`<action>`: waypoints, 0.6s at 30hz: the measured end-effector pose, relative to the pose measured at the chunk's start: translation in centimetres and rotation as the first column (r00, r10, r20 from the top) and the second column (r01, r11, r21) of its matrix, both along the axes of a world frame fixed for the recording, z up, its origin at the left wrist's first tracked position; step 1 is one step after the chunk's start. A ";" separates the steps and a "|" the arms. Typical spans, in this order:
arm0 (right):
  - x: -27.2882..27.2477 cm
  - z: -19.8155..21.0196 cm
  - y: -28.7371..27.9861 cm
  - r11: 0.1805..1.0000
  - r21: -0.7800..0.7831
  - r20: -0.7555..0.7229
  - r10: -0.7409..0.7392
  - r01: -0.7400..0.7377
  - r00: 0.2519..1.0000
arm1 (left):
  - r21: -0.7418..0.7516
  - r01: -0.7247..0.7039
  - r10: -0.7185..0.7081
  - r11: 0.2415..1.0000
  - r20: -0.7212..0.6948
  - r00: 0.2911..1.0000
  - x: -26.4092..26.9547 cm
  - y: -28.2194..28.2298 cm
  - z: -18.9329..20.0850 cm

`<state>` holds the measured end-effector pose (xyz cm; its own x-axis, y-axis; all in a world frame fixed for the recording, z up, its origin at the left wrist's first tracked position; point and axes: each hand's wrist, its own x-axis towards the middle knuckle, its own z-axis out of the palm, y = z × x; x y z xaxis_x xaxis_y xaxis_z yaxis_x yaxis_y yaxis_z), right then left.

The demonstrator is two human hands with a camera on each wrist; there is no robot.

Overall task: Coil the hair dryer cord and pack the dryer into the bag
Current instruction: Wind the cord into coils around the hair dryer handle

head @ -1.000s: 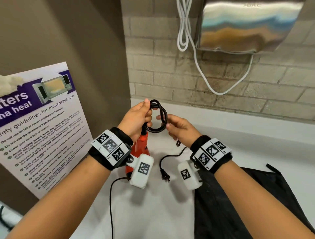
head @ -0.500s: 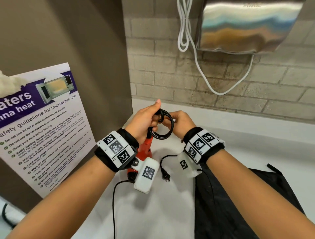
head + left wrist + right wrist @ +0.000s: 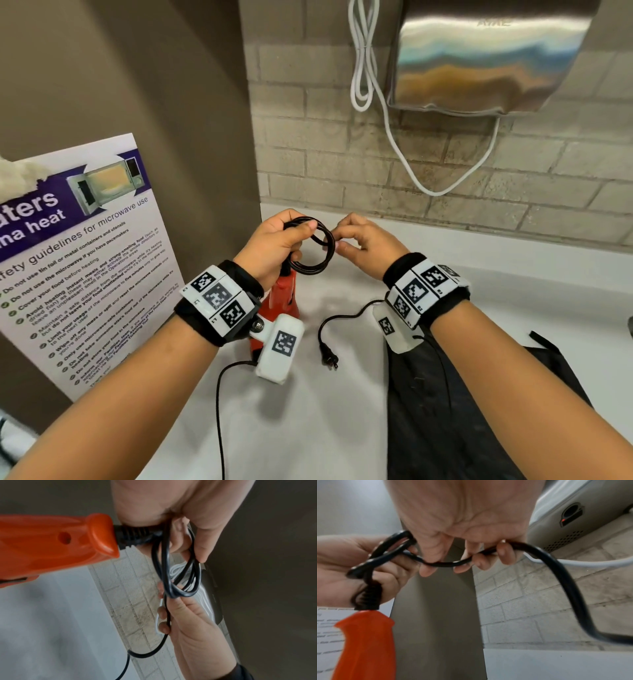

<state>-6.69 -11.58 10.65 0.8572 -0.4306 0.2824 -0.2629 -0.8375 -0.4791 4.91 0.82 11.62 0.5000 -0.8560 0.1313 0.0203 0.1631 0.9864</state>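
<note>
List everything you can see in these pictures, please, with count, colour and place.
hair dryer: one, orange-red, hanging under the left hand
cord: one, black, partly coiled between both hands
plug: one, black, lying on the counter
bag: one, black, flat on the counter at right
counter: one, white
poster: one, white and purple, against the left wall
hand dryer: one, steel, on the brick wall
white cable: one, hanging beside the hand dryer
left hand: grips the coil
right hand: pinches the cord
</note>
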 end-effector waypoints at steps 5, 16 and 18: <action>0.6 0.2 0.1 0.990 0.136 0.049 -0.048 0.041 0.998 | 0.007 0.045 -0.045 0.999 0.051 0.998 -0.1 0.1 -0.3; 0.7 3.9 1.0 0.977 0.087 0.307 -0.212 0.194 0.928 | 0.015 0.107 -0.106 0.994 -0.053 0.993 -0.8 0.1 0.0; 0.4 4.5 1.5 0.979 0.021 0.347 -0.196 0.201 0.917 | 0.041 0.134 -0.134 0.990 0.008 0.991 -0.7 0.0 0.0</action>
<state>-6.25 -10.06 15.14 0.6025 -0.5755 0.5530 -0.2447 -0.7927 -0.5583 4.23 0.85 11.63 0.3791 -0.9199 0.1002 0.0290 0.1200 0.9923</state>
